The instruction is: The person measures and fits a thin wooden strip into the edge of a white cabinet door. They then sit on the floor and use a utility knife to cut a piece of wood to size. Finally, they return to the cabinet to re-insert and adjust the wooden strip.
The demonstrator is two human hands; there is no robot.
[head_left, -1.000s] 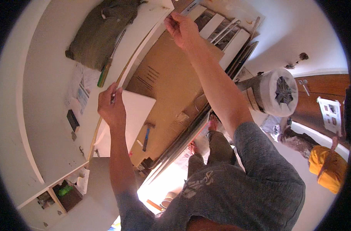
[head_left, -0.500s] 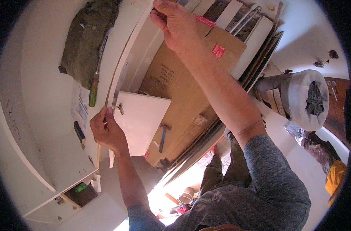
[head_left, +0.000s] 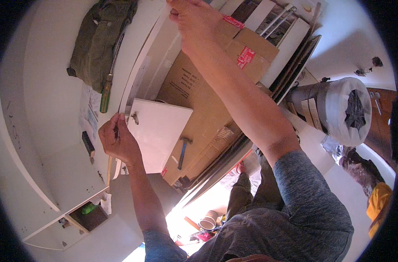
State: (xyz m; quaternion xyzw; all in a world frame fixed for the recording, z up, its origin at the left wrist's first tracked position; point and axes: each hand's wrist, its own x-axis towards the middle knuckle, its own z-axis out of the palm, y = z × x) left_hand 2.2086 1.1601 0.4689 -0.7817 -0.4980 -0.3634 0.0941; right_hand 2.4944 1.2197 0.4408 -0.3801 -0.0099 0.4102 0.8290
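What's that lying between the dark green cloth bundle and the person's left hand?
In the head view, the green handle of a screwdriver lies between the dark green cloth bundle and the left hand.

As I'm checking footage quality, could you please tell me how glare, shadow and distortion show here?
In the head view, glare whites out the floor beside the legs; fisheye distortion bows the white panel edge at left; shadow darkens the wall above the wrapped roll.

The slightly bent right arm point(head_left: 240, 96) reaches forward and leftward, the right hand point(head_left: 197, 22) curled at its end; the left hand point(head_left: 119, 139), lower and nearer, forms a pinch.
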